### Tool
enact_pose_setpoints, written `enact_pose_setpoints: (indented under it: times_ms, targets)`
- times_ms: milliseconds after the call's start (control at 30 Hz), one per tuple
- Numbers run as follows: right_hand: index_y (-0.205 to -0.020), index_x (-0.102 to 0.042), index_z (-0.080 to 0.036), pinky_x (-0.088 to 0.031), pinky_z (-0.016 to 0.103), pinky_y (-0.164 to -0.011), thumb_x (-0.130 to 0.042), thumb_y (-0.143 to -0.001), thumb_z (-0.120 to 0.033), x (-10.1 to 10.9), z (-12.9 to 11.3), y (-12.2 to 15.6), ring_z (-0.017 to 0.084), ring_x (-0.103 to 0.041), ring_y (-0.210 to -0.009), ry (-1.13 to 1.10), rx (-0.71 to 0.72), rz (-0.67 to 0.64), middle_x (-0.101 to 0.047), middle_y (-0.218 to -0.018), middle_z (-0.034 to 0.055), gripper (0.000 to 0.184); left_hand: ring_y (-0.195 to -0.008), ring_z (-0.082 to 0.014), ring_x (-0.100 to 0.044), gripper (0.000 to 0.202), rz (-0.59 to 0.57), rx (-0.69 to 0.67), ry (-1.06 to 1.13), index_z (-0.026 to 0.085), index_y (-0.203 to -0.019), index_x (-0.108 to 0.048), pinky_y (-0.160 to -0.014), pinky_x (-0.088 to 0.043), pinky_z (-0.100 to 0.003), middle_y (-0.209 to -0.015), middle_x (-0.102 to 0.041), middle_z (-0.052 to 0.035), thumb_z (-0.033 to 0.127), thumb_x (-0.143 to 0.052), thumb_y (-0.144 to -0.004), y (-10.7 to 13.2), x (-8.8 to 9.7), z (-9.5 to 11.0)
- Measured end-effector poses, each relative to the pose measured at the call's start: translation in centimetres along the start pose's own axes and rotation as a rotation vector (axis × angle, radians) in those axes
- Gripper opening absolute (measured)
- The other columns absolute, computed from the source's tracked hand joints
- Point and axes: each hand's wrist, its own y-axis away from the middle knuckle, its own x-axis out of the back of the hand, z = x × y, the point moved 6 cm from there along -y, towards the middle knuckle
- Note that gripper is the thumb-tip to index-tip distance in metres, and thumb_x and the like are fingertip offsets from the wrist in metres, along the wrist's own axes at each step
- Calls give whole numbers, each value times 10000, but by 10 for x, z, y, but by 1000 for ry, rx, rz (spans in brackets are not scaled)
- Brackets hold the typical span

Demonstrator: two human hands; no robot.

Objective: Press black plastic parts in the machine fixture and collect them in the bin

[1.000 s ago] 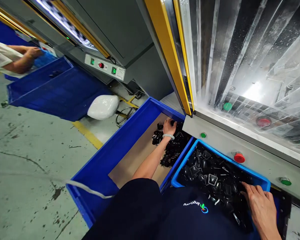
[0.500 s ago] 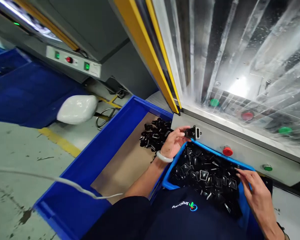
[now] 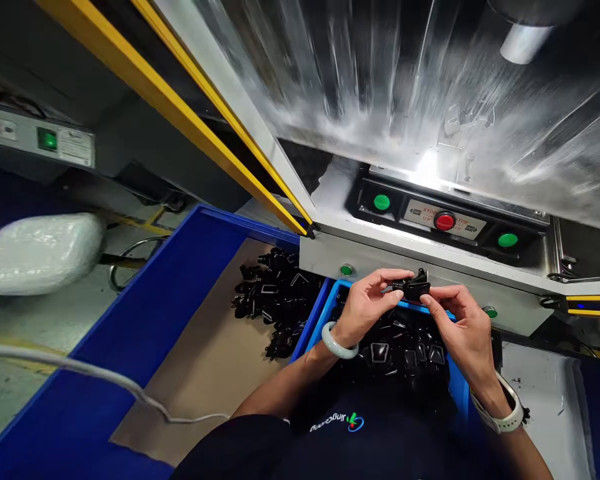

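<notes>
A small black plastic part [image 3: 417, 288] is held up between my two hands, above the near edge of the machine's front. My left hand [image 3: 364, 301] pinches its left side between thumb and fingers. At its right side, the closed thumb and fingertips of my right hand [image 3: 464, 328] grip the part. Below both hands stands a light-blue bin [image 3: 323, 321] full of glossy black parts [image 3: 380, 353], some with pale frame-shaped outlines. My forearms and hands hide much of this bin.
A large blue crate [image 3: 177, 293] at left holds a cardboard sheet [image 3: 195, 373] and a heap of black parts [image 3: 280, 287]. Ahead, a machine has a red button [image 3: 445, 221] and green buttons [image 3: 381, 202] beneath a raised clear door [image 3: 330, 100]. A white cable [image 3: 130, 383] crosses the lower left.
My right hand has come up from the bin to the part in my left hand, and the part has turned. The machine's clear door has risen, uncovering the buttons. The view has swung right.
</notes>
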Motion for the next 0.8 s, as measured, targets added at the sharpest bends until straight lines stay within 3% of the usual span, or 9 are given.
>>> enact_pose_setpoints:
  times_ms: [167,300,400,500,567,633,700,733,800]
  targets:
    - [-1010,-742,-224,-604,309,-793,-764,-943,-489,8,-1,-13,170,-751,-849,-10,25,37,-783,-967,40,274,-1220,-253,-726,275,-17,-95,-26,236,-1221,-792,-1033,-630,-402,-1286,-757,-94,250,-737,-952,-18,-15,7]
    - [-1012,-756,-211,-600,322,-794,-753,-943,-490,15,-12,-51,169,-739,-833,31,89,-22,-792,-968,45,287,-1070,-223,-744,183,36,-256,-264,233,-1103,-823,-909,-634,-346,-1128,-780,-76,270,-802,-924,-54,-16,32]
    - [-1029,-768,-187,-600,359,-845,-689,-981,-465,23,-43,-114,180,-731,-861,104,231,-63,-790,-973,61,293,-870,-181,-737,107,74,-339,-388,198,-1002,-816,-764,-610,-298,-972,-781,-59,264,-814,-917,-105,-11,56]
    - [-1173,-740,-130,-524,495,-1061,-658,-1000,-408,40,-85,-204,267,-675,-1191,352,359,249,-749,-1206,130,337,-678,-117,-689,121,143,-324,-360,142,-997,-781,-683,-589,-254,-887,-758,-37,226,-821,-919,-171,-5,75]
    - [-1344,-636,-20,-436,643,-1114,-723,-950,-425,42,-102,-265,396,-551,-1389,503,256,382,-646,-1393,240,572,-670,-98,-687,160,183,-285,-300,111,-1004,-748,-716,-603,-247,-902,-745,-36,226,-830,-930,-215,-3,84]
    - [-1367,-589,55,-412,685,-1113,-739,-937,-429,41,-112,-310,439,-538,-1399,558,175,364,-613,-1413,297,665,-713,-108,-713,195,219,-223,-253,86,-1026,-719,-788,-627,-286,-939,-733,-50,246,-812,-963,-254,-3,90]
    - [-1300,-657,8,-455,588,-1124,-689,-984,-416,46,-119,-320,347,-626,-1301,550,218,318,-678,-1339,229,530,-795,-143,-747,209,232,-177,-240,73,-1054,-714,-875,-636,-360,-979,-726,-70,269,-769,-1006,-288,-6,94]
    - [-1267,-697,-49,-488,518,-1105,-671,-1002,-422,54,-121,-309,294,-663,-1230,547,280,297,-711,-1290,175,458,-850,-162,-758,192,227,-173,-250,73,-1045,-722,-919,-629,-389,-987,-726,-75,260,-754,-1017,-303,-10,97]
    - [-1237,-744,-166,-543,421,-1004,-667,-1004,-489,77,-112,-256,236,-699,-1090,577,401,246,-742,-1208,95,405,-959,-192,-757,130,202,-268,-310,81,-986,-740,-994,-602,-415,-973,-734,-76,208,-756,-1006,-333,-23,105]
